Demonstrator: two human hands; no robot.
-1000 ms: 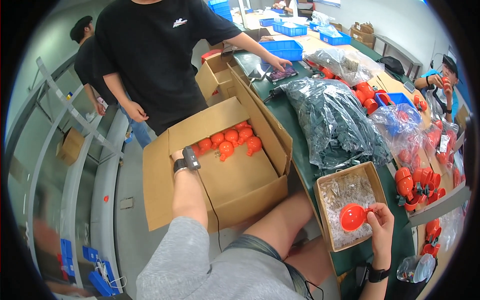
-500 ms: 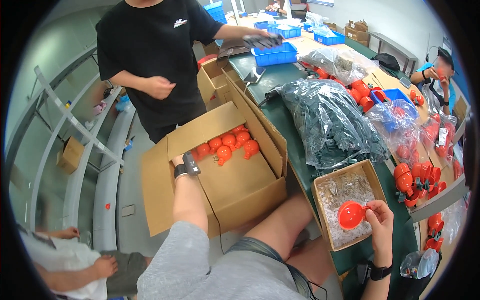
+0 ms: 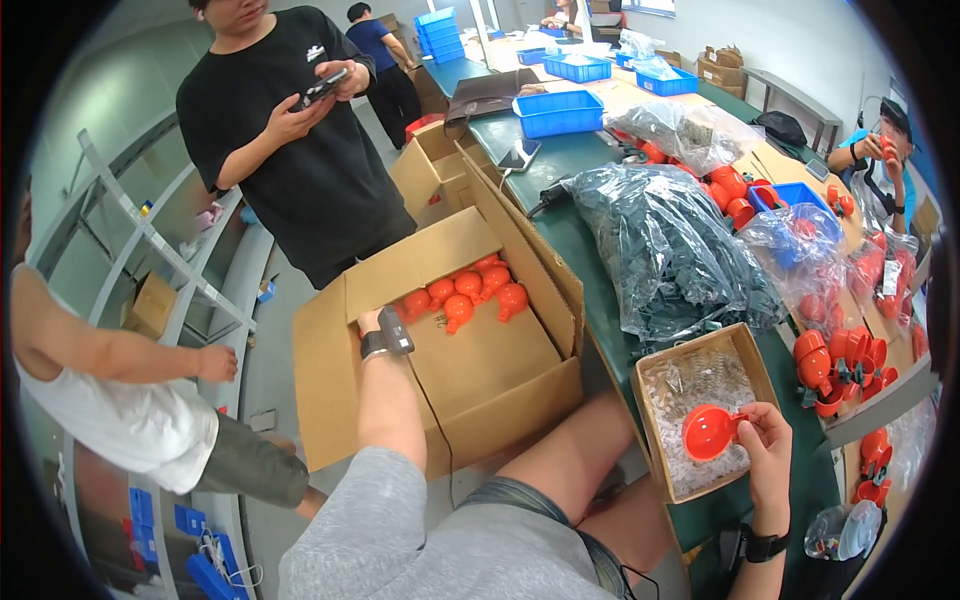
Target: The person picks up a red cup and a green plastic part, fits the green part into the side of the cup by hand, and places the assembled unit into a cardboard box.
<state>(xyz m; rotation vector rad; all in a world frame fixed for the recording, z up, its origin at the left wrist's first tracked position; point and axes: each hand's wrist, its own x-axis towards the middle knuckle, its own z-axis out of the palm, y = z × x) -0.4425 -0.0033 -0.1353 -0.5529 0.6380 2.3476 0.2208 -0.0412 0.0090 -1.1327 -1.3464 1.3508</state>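
Observation:
In my right hand [image 3: 766, 440] is a red plastic cup-shaped part [image 3: 709, 433], pinched by its short stem with its hollow side facing up. It hovers over a small cardboard box [image 3: 652, 440] holding white paper shreds and metal springs. My left hand [image 3: 370, 322] reaches into a large open carton [image 3: 490, 390] on the left, its fingers hidden behind the flap and a grey device strapped at the wrist. Close to it, several round red plastic parts [image 3: 458, 312] lie in the carton, with a small spring among them.
A large clear bag of dark green parts [image 3: 680, 260] rests on the green table. Red assemblies [image 3: 850, 360] and a blue bin [image 3: 795, 195] are further right. A person in black [image 3: 300, 130] stands beyond the carton holding a phone; another in white [image 3: 110, 420] is at far left.
The person in black has drawn the phone back from over the table and now holds it in both hands. The person in white has moved further into view. My hands stay nearly still.

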